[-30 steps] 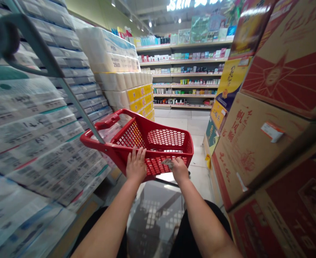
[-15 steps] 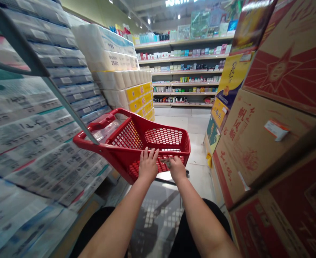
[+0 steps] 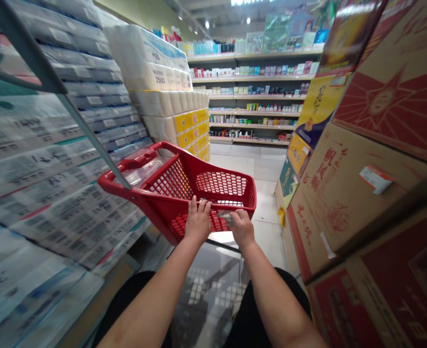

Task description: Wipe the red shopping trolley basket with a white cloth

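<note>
A red plastic shopping cart [image 3: 155,193] with lattice walls stands crosswise in front of me. My left hand [image 3: 198,221] lies on the cart's near rim, its fingers stretched over the edge. To its right, my right hand [image 3: 242,227] is closed around a small crumpled greyish cloth [image 3: 226,216] against the near side wall, just below the rim. Much of the cloth is hidden in the fingers. In the cart's rear section, by the handle, lies a clear, pinkish sheet or flap [image 3: 143,173].
Stacked tissue packs [image 3: 50,193] line the left, with toilet roll bundles [image 3: 162,101] beyond. Cardboard cartons [image 3: 344,188] rise close on the right. Shelves [image 3: 257,111] of small goods cross the back. A grey metal pole [image 3: 90,130] slants down near the cart's handle end.
My right hand has shifted slightly right along the cart's side, and more of the cloth shows. My left hand stays on the rim, a little further left. The view has turned slightly.
</note>
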Motion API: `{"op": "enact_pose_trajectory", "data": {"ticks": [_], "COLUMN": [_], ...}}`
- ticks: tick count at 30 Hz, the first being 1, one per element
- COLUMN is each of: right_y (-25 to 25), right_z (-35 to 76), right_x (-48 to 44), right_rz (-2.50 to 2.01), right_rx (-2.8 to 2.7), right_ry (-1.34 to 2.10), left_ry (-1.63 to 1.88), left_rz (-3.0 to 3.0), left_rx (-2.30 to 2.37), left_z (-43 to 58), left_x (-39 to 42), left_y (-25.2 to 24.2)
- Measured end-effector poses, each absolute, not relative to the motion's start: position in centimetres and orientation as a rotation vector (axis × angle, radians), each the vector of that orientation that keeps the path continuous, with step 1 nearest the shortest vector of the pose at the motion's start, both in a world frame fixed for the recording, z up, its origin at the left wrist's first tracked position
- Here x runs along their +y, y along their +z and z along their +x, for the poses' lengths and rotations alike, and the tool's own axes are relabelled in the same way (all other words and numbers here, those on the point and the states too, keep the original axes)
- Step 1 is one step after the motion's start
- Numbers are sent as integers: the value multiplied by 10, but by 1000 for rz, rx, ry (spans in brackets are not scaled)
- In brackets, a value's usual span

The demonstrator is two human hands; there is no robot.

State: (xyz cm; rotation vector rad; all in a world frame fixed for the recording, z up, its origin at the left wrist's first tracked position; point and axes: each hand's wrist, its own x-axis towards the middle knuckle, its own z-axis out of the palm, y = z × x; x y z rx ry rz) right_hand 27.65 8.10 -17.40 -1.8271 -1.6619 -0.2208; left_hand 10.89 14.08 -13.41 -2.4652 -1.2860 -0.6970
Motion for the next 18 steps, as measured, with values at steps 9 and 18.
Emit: {"op": "enact_pose_trajectory", "data": {"ticks": [9, 18], "right_y": [-185, -193], "right_z": [269, 252], "right_x": [82, 89], "right_rz": [-1790, -1764], "right_rx": [-1751, -1784], "right_ry": [-216, -202], "left_ry": [-685, -684], "left_rz": [-2421, -2452], "left_rx": [-1347, -1418], "left_z": [84, 86], "left_x": [147, 143], "left_y": [-130, -128]}}
